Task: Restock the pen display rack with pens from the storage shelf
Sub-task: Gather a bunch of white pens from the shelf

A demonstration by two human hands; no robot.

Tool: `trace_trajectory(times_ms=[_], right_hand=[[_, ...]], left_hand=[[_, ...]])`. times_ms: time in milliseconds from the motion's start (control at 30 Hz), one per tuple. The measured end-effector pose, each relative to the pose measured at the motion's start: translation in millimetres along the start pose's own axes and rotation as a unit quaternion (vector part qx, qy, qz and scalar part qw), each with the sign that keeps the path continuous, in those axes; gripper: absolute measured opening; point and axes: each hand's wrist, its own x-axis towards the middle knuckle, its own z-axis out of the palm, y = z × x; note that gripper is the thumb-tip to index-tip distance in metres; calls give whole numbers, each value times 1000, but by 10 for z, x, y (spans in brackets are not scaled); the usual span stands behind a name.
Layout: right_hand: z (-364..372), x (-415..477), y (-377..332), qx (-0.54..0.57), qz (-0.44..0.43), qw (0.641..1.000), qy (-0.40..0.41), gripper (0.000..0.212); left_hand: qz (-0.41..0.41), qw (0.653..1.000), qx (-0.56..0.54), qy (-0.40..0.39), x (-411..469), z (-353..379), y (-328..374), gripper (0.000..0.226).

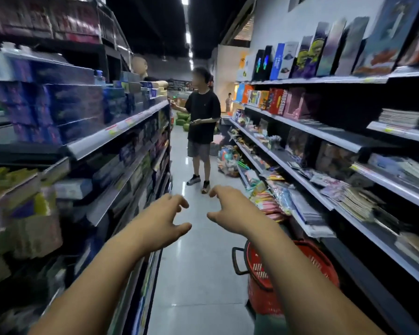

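Observation:
I stand in a shop aisle with both arms stretched forward. My left hand (pixel 166 216) hangs in the air at the centre, its fingers loosely curled, holding nothing. My right hand (pixel 230 209) is level with it a little to the right, also loosely curled and empty. The two hands are apart and touch no shelf. No pens and no pen rack can be made out; the shelves on the left (pixel 116 131) carry blurred stacks of blue and purple boxes.
A red shopping basket (pixel 264 269) stands on the floor under my right arm. A person in a black shirt (pixel 202 119) stands in the aisle ahead. Shelves on the right (pixel 300 170) hold books and packets. Bagged goods (pixel 228 160) lie on the floor beyond.

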Motion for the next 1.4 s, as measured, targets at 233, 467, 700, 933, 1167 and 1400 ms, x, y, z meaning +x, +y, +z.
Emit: trace_trajectory(times_ms=[233,467,700,933,1167,1400], right_hand=[[1,1516,501,1,74,997,15,55],[-76,3072,1424,-2,122,992,44,57],[-440,4866,2422,22,146,987,62,53],[-606,6435,3216,-16,165,983,81,43],[-588,7769,4266,-90,219,963,127,36],[-1079,8526,5217,-98,332,920,182,46]], left_hand=[[55,996,12,-76,1947,27,-225,47],[102,992,6,-80,3935,388,-432,45],[143,986,8,-84,5931,572,-504,42],[168,982,-9,-86,7809,702,-719,38],[238,967,22,-94,9743,1255,-910,40],[358,928,-23,-103,11520,1684,-148,37]])
